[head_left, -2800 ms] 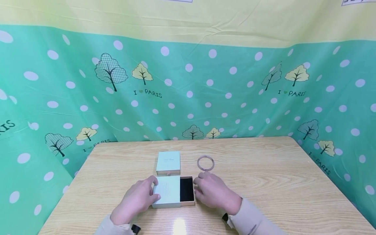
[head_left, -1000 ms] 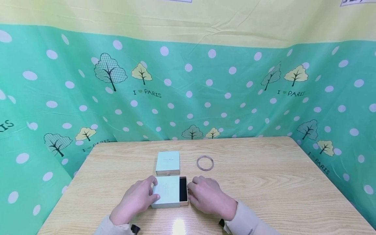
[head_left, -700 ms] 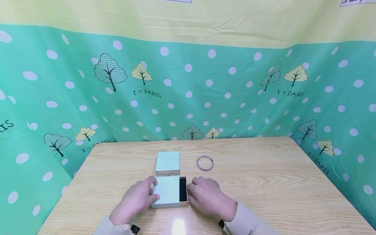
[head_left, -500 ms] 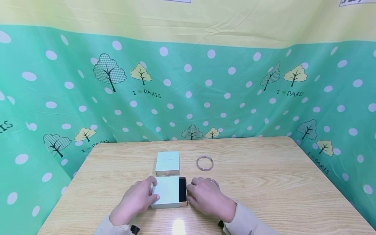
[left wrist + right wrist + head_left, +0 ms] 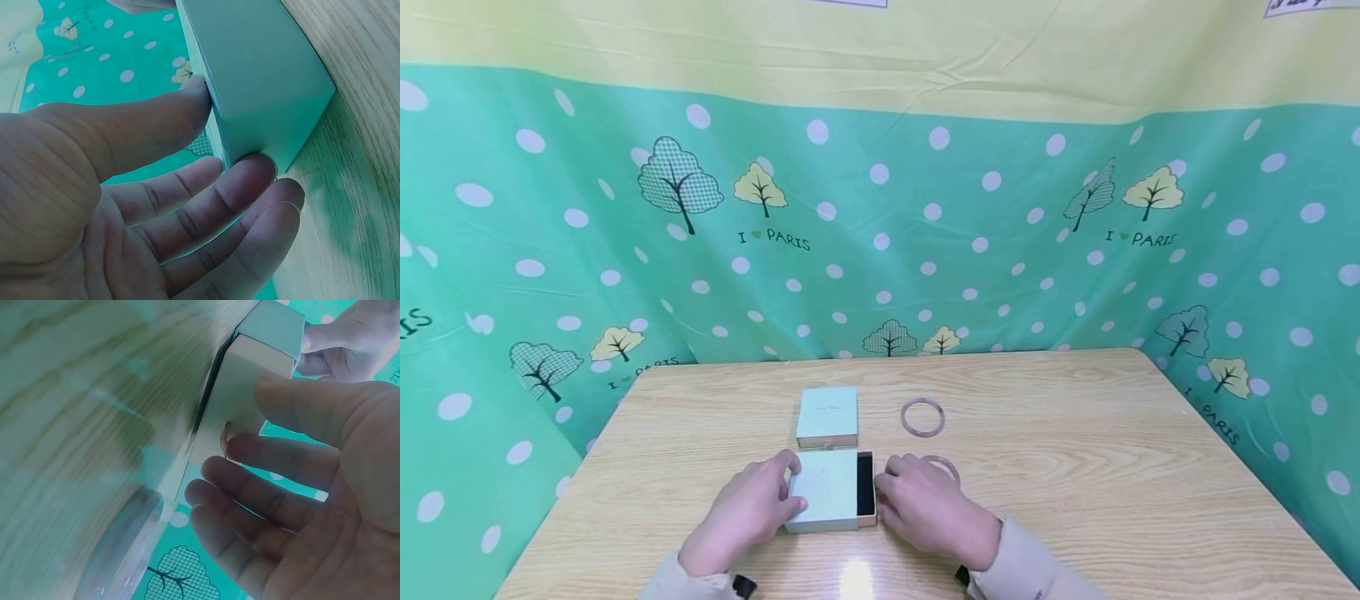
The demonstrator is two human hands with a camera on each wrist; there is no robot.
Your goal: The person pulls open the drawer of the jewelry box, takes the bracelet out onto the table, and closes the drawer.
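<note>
A pale blue drawer-style gift box (image 5: 824, 490) lies on the table, its black-lined drawer (image 5: 866, 490) sticking partly out on the right. My left hand (image 5: 748, 504) holds the sleeve at its left end, thumb and fingers on its edges. At the drawer's end is my right hand (image 5: 928, 504), its loosely bent fingers against the end panel. In the right wrist view, the index fingertip is by a small ribbon tab (image 5: 225, 439) on that panel (image 5: 240, 394). A bangle (image 5: 951, 467) lies partly hidden behind the right hand.
A second pale blue box (image 5: 827, 414), with its drawer in, sits just behind the first. Another purplish bangle (image 5: 922, 417) lies to its right. The wooden table (image 5: 1075, 433) ends at a green polka-dot cloth backdrop (image 5: 880, 250).
My right hand has moved left, and the drawer has slid farther into its sleeve. More of the bangle behind that hand shows. The left hand has stayed in place.
</note>
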